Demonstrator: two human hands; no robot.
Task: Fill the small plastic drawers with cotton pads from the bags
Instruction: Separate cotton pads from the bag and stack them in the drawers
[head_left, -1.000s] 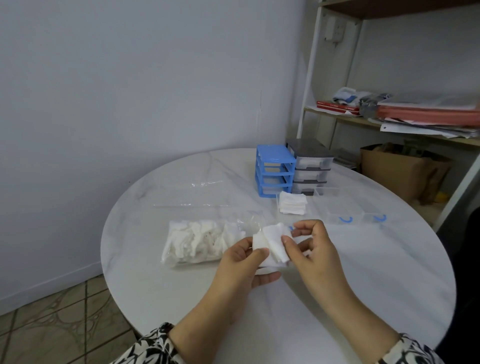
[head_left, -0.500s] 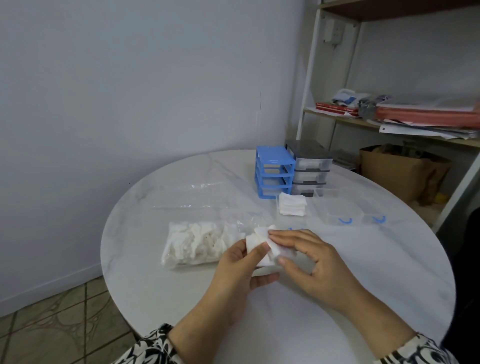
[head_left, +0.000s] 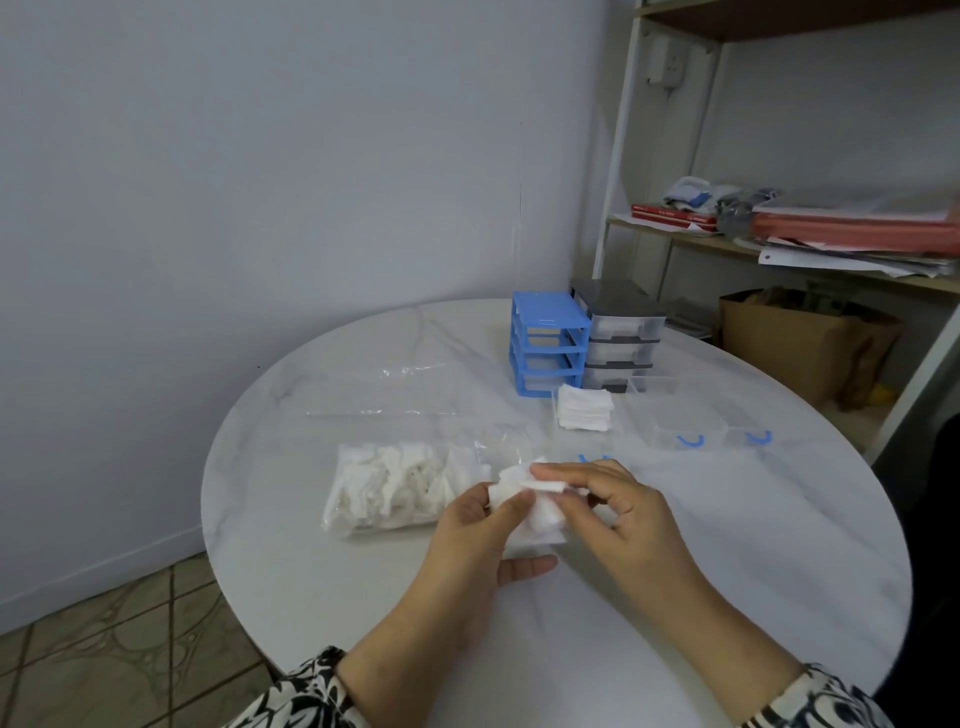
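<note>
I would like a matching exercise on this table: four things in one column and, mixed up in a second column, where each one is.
Things
1. blue drawer frame
2. bag of cotton pads
3. stack of cotton pads
4. loose cotton pads

Places
A. held between both hands
B. lying left of the hands
C. far side of the table, beside the grey drawer unit
D. just in front of the two drawer units

Pairs: 1-C, 2-B, 3-D, 4-A

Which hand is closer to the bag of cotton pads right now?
Left. The left hand sits right beside the bag of cotton pads; the right hand is farther right.
</note>
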